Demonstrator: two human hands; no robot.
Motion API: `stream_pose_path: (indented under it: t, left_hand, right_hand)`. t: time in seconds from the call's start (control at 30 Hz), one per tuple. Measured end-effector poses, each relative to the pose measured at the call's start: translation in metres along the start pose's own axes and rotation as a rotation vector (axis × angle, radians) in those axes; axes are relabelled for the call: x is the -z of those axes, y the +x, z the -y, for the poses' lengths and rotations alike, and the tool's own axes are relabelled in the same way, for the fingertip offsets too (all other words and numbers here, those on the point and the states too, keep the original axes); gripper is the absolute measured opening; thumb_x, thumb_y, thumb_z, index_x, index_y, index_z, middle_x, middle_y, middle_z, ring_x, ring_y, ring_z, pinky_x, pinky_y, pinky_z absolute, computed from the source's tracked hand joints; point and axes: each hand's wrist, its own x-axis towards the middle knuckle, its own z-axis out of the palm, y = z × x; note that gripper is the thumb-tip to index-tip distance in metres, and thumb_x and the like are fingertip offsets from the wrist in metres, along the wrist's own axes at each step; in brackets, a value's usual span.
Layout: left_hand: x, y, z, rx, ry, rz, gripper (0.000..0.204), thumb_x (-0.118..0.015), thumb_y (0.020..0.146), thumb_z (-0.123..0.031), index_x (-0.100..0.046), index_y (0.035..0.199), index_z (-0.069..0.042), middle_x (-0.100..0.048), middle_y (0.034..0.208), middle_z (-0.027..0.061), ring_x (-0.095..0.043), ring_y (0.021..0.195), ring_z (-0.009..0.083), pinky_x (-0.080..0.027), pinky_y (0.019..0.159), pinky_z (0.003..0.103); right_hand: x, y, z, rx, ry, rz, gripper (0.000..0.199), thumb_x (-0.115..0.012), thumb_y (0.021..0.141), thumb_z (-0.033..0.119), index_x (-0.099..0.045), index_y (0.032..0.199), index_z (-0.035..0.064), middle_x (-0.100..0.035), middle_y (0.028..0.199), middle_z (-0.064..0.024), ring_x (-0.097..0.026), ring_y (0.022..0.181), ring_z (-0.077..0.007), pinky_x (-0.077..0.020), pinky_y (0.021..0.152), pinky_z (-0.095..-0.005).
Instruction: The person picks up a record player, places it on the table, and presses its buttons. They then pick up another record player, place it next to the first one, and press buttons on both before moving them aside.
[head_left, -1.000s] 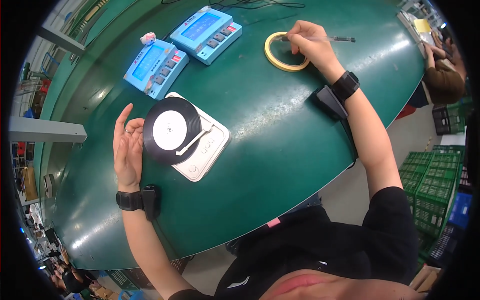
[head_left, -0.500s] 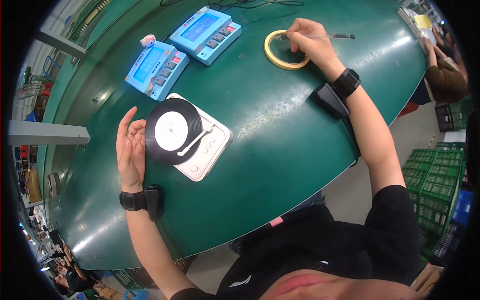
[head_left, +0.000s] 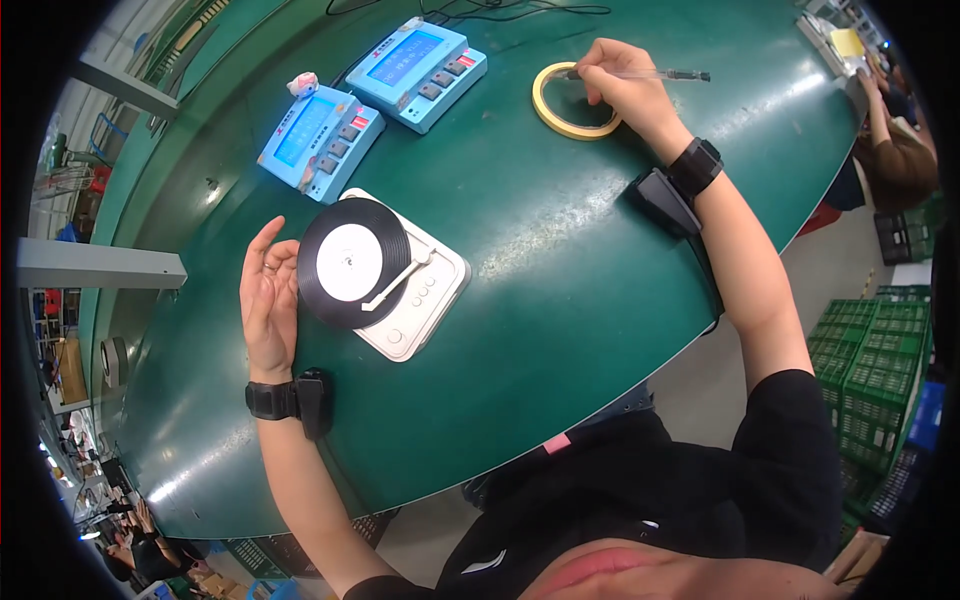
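The left hand (head_left: 268,305) stands on edge with fingers open and loosely curved, holding nothing, just beside the rim of a black record (head_left: 352,263) with a white centre label. The disc sits on a small white turntable (head_left: 415,305), rounded at the corners, its slim white arm laid across the grooves. Well apart, the right hand (head_left: 625,92) is pinched around a clear pen (head_left: 650,74) over a flat yellow tape ring (head_left: 570,103). Two light-blue button boxes (head_left: 372,105) lie beyond on the glossy green table (head_left: 540,250).
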Motion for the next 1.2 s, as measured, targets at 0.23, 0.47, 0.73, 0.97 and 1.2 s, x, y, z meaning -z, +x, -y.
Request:
stream_pose_path:
  t: [0.23, 0.47, 0.73, 0.97, 1.2]
  left_hand:
    - [-0.001, -0.001, 0.0, 0.0, 0.007, -0.007, 0.078, -0.06, 0.085, -0.042, -0.03, 0.139, 0.004, -0.053, 0.114, 0.0098, -0.053, 0.104, 0.0157, -0.041, 0.092, 0.026]
    - [-0.006, 0.006, 0.001, -0.011, -0.032, 0.022, 0.074, -0.06, 0.085, -0.038, -0.03, 0.139, 0.004, -0.054, 0.114, 0.0104, -0.054, 0.104, 0.016, -0.041, 0.093, 0.027]
    - [0.006, 0.001, 0.009, -0.05, 0.102, -0.026, 0.052, -0.063, 0.086, -0.02, -0.046, 0.131, -0.002, -0.059, 0.105, 0.0055, -0.056, 0.101, 0.013, -0.043, 0.091, 0.027]
    - [-0.004, 0.01, 0.008, -0.05, -0.013, 0.032, 0.026, -0.064, 0.087, -0.012, -0.061, 0.11, 0.0, -0.063, 0.104, 0.0068, -0.059, 0.098, 0.0122, -0.047, 0.09, 0.026]
    - [-0.003, 0.003, 0.002, -0.037, 0.066, -0.001, 0.024, -0.059, 0.091, -0.013, -0.063, 0.111, 0.0, -0.064, 0.107, 0.0064, -0.059, 0.101, 0.0129, -0.044, 0.094, 0.027]
  right_hand:
    - [-0.003, -0.002, 0.005, -0.009, -0.037, 0.002, 0.012, -0.056, 0.084, 0.011, -0.056, 0.078, 0.0011, -0.055, 0.067, -0.0001, -0.051, 0.06, -0.0059, -0.0366, 0.054, -0.0213]
    - [0.009, 0.001, 0.002, 0.003, 0.04, -0.003, 0.011, -0.056, 0.085, 0.012, -0.057, 0.079, 0.0031, -0.054, 0.067, 0.0003, -0.048, 0.057, -0.0056, -0.0353, 0.051, -0.0202]
    - [-0.002, 0.009, -0.014, 0.06, 0.078, -0.158, 0.022, -0.056, 0.094, 0.022, -0.061, 0.106, 0.004, -0.059, 0.083, -0.0001, -0.053, 0.071, -0.0057, -0.0412, 0.061, -0.0193]
    - [0.019, 0.026, -0.071, 0.168, 0.027, 0.084, 0.034, -0.046, 0.098, 0.02, -0.053, 0.125, 0.0003, -0.059, 0.119, -0.0118, -0.055, 0.112, -0.0185, -0.0414, 0.098, -0.0295]
    - [0.014, 0.016, -0.044, 0.184, -0.233, 0.208, 0.031, -0.053, 0.085, -0.007, -0.053, 0.116, -0.0018, -0.059, 0.114, -0.01, -0.056, 0.109, -0.0175, -0.0408, 0.097, -0.028]
